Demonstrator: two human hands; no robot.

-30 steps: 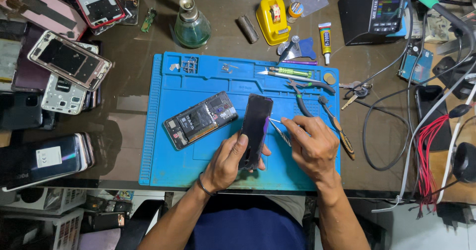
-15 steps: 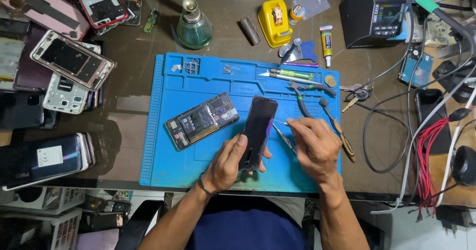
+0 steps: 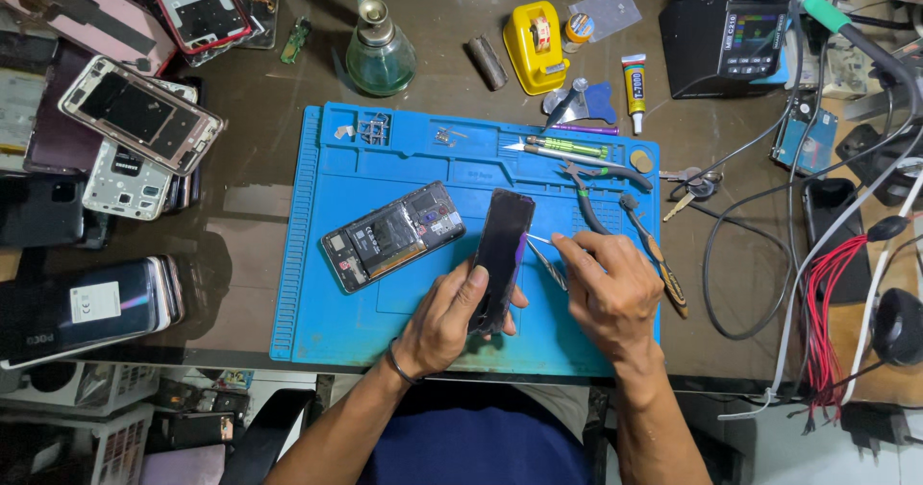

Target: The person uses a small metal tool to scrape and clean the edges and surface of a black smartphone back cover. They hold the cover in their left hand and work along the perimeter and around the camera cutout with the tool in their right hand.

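Change: the dark phone panel point(image 3: 502, 256) is tilted a little more upright than half a second ago, and the right hand point(image 3: 608, 288) has been drawn slightly closer to its edge; the rest of the bench is unchanged.
Left hand: the left hand point(image 3: 447, 320) is wrapped around the lower end of the panel, thumb on the near face, fingers closed behind it.
Right hand: the fingers are pinched narrowly on a pair of tweezers point(image 3: 545, 257), whose tips are held at the panel's right edge.
Panel: it is lifted off the blue work mat point(image 3: 317, 254), standing on its lower end over the mat's middle, leaning away from the person.
Opened phone: an opened phone body point(image 3: 392, 235) is laid flat on the mat, just left of the panel, not touched by either hand.
Tools: pliers point(image 3: 588, 192) and a screwdriver point(image 3: 656, 252) are left on the mat's right side, near the right hand.
Behind the mat: a glass bottle point(image 3: 381, 52) and a yellow dispenser point(image 3: 535, 45) are set on the table.
Left of the mat: several phones and frames are stacked in a pile point(image 3: 115, 139).
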